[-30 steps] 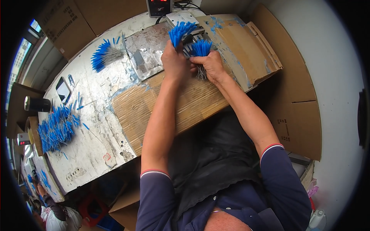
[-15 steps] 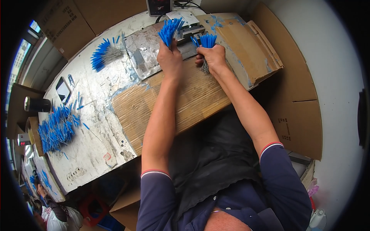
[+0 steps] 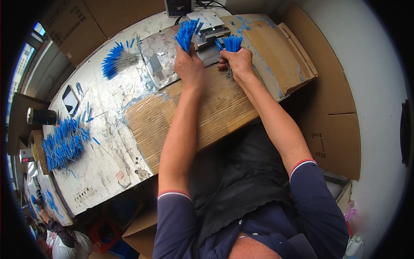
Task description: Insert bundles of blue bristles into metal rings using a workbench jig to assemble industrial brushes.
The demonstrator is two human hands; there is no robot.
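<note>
My left hand point(image 3: 189, 67) is closed round a bundle of thin blue-tipped wire pieces point(image 3: 187, 34), their blue ends fanning upward. To its right my right hand point(image 3: 238, 62) grips a second blue-tipped bundle point(image 3: 233, 42), with thin grey wire ends hanging below the fist. One or two blue pieces point(image 3: 219, 44) stick out by the right thumb, a little apart from that bundle. Just beyond both hands sits a small metal fixture point(image 3: 213, 35) on a metal plate point(image 3: 157, 56). Exactly what the pieces are is too fine to tell.
Another fanned bundle point(image 3: 113, 62) lies on the worn white table point(image 3: 110, 103). A large blue pile point(image 3: 64, 142), a phone point(image 3: 70, 100) and a dark cup point(image 3: 41, 116) are at the left. Cardboard point(image 3: 172, 116) covers the near edge; a taped box point(image 3: 276, 52) stands right. A co-worker point(image 3: 64, 237) sits lower left.
Both hands have shifted only slightly, the left bundle a little up and left. Each hand keeps its grip. The co-worker's arm at the lower left has moved a little.
</note>
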